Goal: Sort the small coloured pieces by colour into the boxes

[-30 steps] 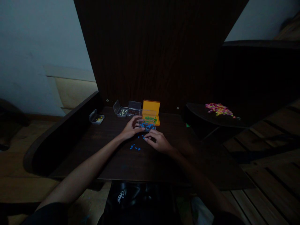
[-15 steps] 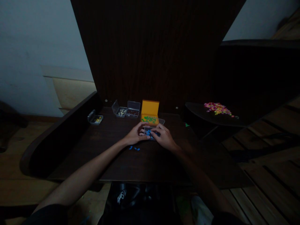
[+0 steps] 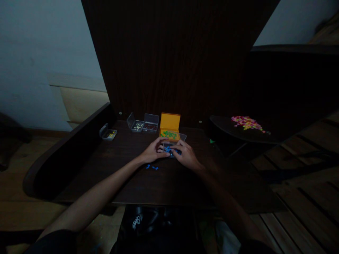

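A small clear plastic box point(image 3: 169, 144) with blue pieces point(image 3: 167, 149) in it sits in front of the orange box. Around its left side my left hand point(image 3: 153, 151) is closed, thumb at the near edge and fingers at the far side. My right hand point(image 3: 187, 156) reaches in from the right, with bent fingers and thumb among the blue pieces; whatever is between the fingertips is too small and dark to make out. A few loose blue pieces point(image 3: 153, 167) lie on the dark wooden table point(image 3: 132, 183), nearer to me than the left hand.
Behind the hands stands an open orange box point(image 3: 170, 121) with green pieces. To its left are open clear boxes with brown pieces point(image 3: 150, 126) and whitish pieces point(image 3: 138, 126), then one with yellow pieces point(image 3: 110, 134). Pink and yellow pieces point(image 3: 247, 122) lie heaped on a side shelf.
My right fingers and thumb have shifted slightly among the blue pieces. The left hand keeps its hold on the box, and the loose blue pieces lie as before.
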{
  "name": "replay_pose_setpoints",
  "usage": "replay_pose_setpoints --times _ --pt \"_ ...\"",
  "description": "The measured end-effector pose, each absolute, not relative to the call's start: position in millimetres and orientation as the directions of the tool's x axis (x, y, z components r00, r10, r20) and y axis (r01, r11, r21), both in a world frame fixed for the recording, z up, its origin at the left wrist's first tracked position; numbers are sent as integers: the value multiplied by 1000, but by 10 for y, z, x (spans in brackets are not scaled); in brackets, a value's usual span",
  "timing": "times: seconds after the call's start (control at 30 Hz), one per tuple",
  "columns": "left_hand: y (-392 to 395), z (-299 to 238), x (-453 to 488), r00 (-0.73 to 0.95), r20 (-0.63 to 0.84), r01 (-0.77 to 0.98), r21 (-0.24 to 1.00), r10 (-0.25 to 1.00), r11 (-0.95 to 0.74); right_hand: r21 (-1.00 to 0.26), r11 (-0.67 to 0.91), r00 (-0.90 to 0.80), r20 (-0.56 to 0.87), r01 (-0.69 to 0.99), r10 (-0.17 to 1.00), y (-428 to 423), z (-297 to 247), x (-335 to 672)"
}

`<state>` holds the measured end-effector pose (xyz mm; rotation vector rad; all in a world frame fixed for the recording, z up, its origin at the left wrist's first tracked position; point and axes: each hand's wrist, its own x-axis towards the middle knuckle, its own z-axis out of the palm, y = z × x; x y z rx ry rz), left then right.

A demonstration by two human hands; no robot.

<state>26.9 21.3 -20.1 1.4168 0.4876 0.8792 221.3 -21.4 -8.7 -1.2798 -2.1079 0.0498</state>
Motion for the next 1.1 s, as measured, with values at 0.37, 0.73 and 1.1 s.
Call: replay_pose_setpoints --times 0.37,0.73,1.1 --pt "327 -184 186 536 203 -239 967 819 -84 -386 539 -280 552 749 785 -244 -75 2175" --pt "338 -189 173 553 226 -244 964 802 -103 -257 455 -318 434 853 843 -293 -32 2110" --pt "437 -174 90 480 227 -228 965 847 -129 -324 554 -298 584 767 755 -300 -138 2033"
